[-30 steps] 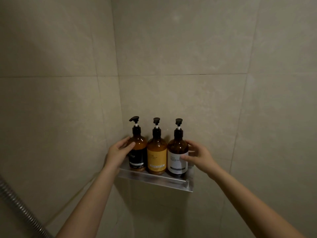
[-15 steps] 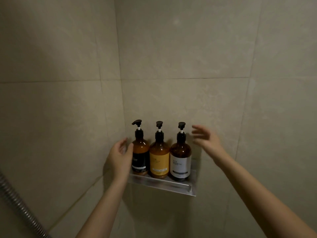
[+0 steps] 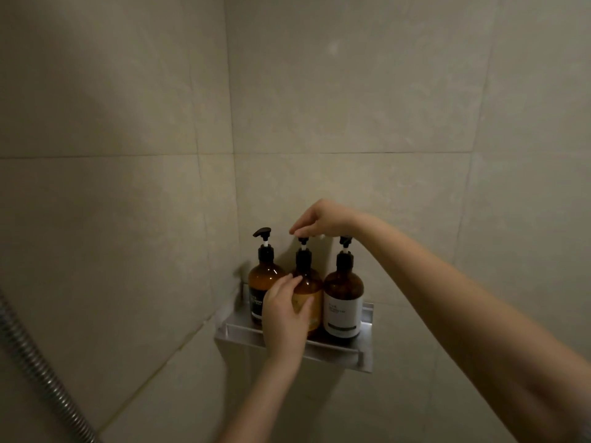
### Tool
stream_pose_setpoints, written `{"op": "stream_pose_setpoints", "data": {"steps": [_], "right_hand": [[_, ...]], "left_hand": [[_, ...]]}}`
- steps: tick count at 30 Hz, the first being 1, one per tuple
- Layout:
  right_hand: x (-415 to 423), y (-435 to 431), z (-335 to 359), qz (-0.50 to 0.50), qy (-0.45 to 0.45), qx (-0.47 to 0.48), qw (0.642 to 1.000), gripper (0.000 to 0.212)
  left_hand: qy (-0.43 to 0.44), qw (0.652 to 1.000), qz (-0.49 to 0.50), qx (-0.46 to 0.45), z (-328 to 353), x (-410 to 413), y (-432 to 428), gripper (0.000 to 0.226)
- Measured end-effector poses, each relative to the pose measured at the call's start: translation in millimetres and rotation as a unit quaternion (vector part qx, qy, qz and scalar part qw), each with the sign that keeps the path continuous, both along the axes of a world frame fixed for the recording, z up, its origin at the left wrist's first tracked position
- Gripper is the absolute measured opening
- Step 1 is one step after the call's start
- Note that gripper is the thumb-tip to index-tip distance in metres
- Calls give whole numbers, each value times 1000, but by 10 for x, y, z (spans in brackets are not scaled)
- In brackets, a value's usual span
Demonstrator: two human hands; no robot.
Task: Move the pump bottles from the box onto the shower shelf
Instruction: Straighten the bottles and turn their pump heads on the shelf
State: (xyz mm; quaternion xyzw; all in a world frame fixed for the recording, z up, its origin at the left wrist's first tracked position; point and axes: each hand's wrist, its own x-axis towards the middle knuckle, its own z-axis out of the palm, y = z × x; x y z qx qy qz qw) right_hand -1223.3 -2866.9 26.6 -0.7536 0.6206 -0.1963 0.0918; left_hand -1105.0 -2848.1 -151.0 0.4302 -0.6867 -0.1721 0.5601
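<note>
Standing on the shelf [image 3: 366, 353], the middle bottle [image 3: 307, 284] is being held by the left hand [image 3: 285, 318]; its pump is being pinched by the right hand [image 3: 323, 219], likely to be turned straight next.

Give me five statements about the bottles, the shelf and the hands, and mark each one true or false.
1. Three pump bottles stand on the shower shelf. True.
2. The left hand wraps the middle bottle. True.
3. The right hand grips the white-label bottle by its body. False: it is at the middle bottle's pump top.
4. The black-label bottle lies on its side. False: it stands upright.
5. A metal shower hose runs at lower left. True.
</note>
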Motion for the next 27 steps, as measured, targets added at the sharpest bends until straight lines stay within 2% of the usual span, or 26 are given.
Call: {"op": "stream_pose_setpoints", "data": {"steps": [11,17,20,24,27], "right_hand": [[-19,-102,-79,-44,-19,-21,999,34],[-299,109,38,-68,-125,-78,987,39],[-534,261,34,-96,-165,-43,981,39],[-718,403,-83,-92,-196,24,976,39],[-758,417,-173,-81,-210,22,974,30]], "left_hand": [[-15,1000,3,-15,-4,12,-19,37],[-16,999,-2,-40,-3,-104,157,40],[-19,998,-50,-33,3,-274,259,42],[-32,998,-62,-9,19,-473,293,50],[-39,998,-54,-1,-13,-537,306,51]]}}
